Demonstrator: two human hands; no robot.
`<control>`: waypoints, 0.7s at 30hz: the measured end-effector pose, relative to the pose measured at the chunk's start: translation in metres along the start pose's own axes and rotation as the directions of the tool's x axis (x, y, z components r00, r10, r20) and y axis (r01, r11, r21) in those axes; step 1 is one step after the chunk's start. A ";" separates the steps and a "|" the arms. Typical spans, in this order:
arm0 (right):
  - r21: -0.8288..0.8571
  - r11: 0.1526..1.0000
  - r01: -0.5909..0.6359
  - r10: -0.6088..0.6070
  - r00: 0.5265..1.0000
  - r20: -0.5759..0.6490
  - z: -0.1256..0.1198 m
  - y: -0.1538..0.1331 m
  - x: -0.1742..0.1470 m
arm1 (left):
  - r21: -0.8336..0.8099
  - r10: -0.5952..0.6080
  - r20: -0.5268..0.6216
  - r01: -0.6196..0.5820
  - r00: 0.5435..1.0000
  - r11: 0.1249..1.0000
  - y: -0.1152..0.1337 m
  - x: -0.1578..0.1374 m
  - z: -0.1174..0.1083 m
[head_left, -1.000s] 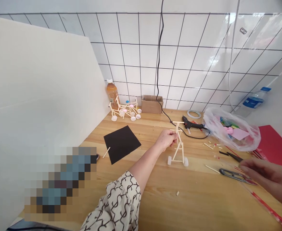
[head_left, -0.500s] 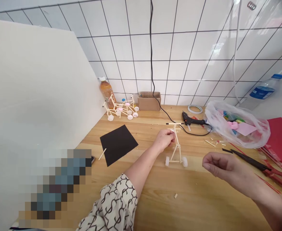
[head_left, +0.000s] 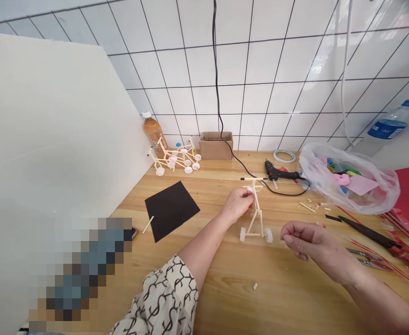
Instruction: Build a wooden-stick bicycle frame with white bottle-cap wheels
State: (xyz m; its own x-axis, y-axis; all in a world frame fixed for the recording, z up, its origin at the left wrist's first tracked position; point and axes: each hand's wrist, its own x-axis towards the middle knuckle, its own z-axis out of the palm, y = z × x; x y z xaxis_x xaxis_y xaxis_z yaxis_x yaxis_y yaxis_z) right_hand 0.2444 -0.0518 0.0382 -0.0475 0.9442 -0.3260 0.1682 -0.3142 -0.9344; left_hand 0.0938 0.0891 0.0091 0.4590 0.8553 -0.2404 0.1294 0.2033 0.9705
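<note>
A small tricycle model of pale wooden sticks stands on the table, with white wheels at its near end and a black-tipped handlebar at the far end. The fingers of my left hand are closed on its frame just below the handlebar, and their tips are partly hidden. My right hand hovers to the right of the near right wheel, apart from the model. Its fingers are loosely curled, and I see nothing between them.
Several similar models stand by a drink bottle and a cardboard box. A glue gun, tape roll, plastic bag, scissors and pliers lie right. Black card lies left; a stick scrap lies in front.
My right hand has moved left, closer to the model's right wheel, and its lower fingers now show. The left hand keeps its hold. My view has shifted slightly, bringing the pliers into sight.
</note>
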 end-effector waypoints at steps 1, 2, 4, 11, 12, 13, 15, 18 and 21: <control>0.028 1.000 -0.002 0.002 1.000 -0.008 0.000 0.001 0.000 | 0.009 -0.001 0.004 0.001 1.000 1.000 0.001 -0.001 0.000; 0.058 0.998 -0.006 0.006 1.000 -0.015 0.000 0.003 0.001 | 0.019 -0.002 0.008 0.002 1.000 1.000 0.002 -0.002 -0.001; 0.124 0.992 -0.015 0.018 1.000 -0.024 0.001 0.004 0.002 | 0.043 -0.003 0.023 0.002 1.000 0.999 0.003 -0.003 -0.002; 0.369 0.928 -0.058 0.040 0.998 0.056 0.002 0.002 0.000 | 0.209 0.016 0.074 -0.032 0.997 0.977 0.008 -0.009 -0.015; 0.402 0.914 -0.059 0.034 0.997 0.069 0.002 0.002 -0.001 | 0.245 0.020 0.077 -0.038 0.997 0.969 0.010 -0.011 -0.018; 0.436 0.899 -0.054 0.020 0.996 0.082 0.002 0.002 -0.002 | 0.284 0.025 0.076 -0.045 0.997 0.958 0.013 -0.014 -0.022; 0.493 0.870 -0.032 -0.029 0.993 0.115 0.001 0.003 -0.004 | 0.377 0.045 0.067 -0.067 0.997 0.924 0.023 -0.022 -0.029; 0.546 0.838 -0.004 -0.108 0.979 0.172 0.001 0.006 -0.004 | 0.500 0.093 0.054 -0.108 0.994 0.860 0.042 -0.040 -0.036; 0.563 0.827 0.001 -0.151 0.964 0.220 0.001 0.007 -0.004 | 0.688 0.175 0.141 -0.224 0.974 0.691 0.060 -0.063 -0.034</control>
State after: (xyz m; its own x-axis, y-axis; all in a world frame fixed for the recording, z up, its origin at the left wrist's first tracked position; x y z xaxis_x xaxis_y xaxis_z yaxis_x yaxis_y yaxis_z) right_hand 0.2448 -0.0580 0.0330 -0.2876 0.9355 -0.2051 -0.4150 -0.3147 -0.8536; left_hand 0.0429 0.0637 0.0831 0.5939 0.8018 -0.0668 0.5910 -0.3784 0.7124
